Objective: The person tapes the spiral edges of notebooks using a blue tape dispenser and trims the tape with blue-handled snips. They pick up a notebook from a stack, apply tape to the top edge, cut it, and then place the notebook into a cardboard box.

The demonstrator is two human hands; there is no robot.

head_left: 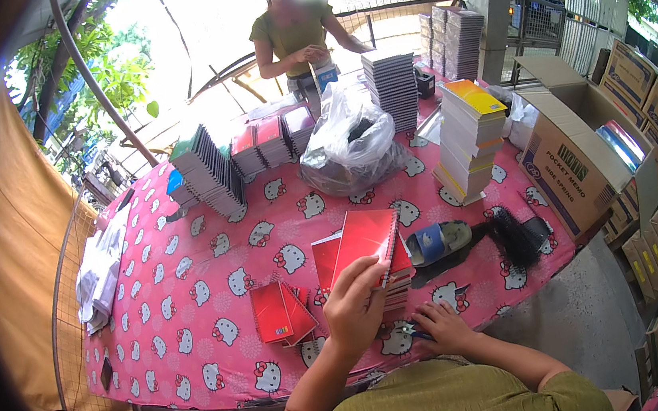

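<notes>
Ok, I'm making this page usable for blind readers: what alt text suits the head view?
A person's left hand holds a red spiral notebook over a pile of notebooks on a pink patterned tablecloth, the right hand beside the pile. Around them are taller notebook stacks, a plastic bag, an open cardboard box and a co-worker standing opposite.

Two piles of red notebooks (271,312) by the table's (200,271) near edge, one slipper (431,241), one plastic bag (350,139), one open carton (569,160) at the right edge
</notes>
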